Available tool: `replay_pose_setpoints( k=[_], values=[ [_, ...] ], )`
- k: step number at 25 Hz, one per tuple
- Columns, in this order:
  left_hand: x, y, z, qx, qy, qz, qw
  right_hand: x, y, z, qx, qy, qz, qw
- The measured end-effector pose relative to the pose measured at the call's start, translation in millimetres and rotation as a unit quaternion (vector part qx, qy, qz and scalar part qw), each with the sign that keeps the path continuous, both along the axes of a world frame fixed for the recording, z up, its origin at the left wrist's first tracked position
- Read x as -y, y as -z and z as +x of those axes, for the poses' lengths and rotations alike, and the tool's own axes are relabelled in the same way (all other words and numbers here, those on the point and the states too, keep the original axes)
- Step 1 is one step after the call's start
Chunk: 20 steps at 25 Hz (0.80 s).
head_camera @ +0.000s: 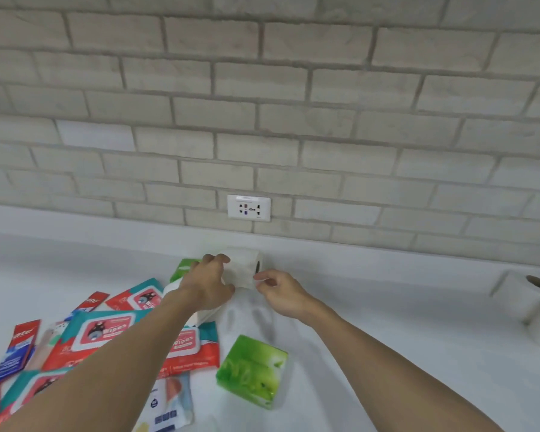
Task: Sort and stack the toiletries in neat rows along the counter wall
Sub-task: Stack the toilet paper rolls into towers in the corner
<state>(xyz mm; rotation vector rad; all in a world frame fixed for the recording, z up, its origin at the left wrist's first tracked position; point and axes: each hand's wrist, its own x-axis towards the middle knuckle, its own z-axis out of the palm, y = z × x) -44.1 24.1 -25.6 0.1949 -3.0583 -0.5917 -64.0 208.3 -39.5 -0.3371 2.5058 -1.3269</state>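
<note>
Head view: a toilet roll (243, 265) lies on its side on the white counter (387, 338). It is close to the foot of the brick wall (293, 120) and just below a wall socket (249, 207), with its cardboard core facing 3 o'clock. The left hand (211, 283) grips this roll from its 9 o'clock side, fingers curled over the top and thumb lower on the near face. The right hand (279, 289) reaches in from 4 o'clock and pinches the roll's near right edge between thumb and forefinger. Its other fingers are loosely curled.

A green tissue pack (183, 269) sits at 9 o'clock of the held roll, partly hidden behind the left hand. A second roll (172, 287) shows under the left wrist.

From there towards 7 o'clock spreads an untidy pile of red and teal wipes packs (106, 330), overlapping one another. Red toothpaste boxes (24, 341) lie along the pile's left edge.

Another green pack (253, 372) lies alone at 6 o'clock of the held roll, between the two forearms.

Well apart at 3 o'clock, by the frame edge, two more rolls (527, 296) sit side by side. The farther one stands upright with its core up, and the nearer one is cut off by the frame.
</note>
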Motion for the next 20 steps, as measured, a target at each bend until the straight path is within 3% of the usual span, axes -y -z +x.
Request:
replay_pose_setpoints(
  k=[11, 20],
  values=[
    [40.3, 0.6, -4.7, 0.045, 0.039, -0.127, 0.990, 59.9, 18.8, -7.5, 0.097, 0.034, -0.075, 0.992],
    [59.7, 34.0, -21.0, 0.133, -0.017, -0.017, 0.991, 93.9, 26.9, -6.4, 0.265, 0.084, -0.168, 0.946]
  ],
)
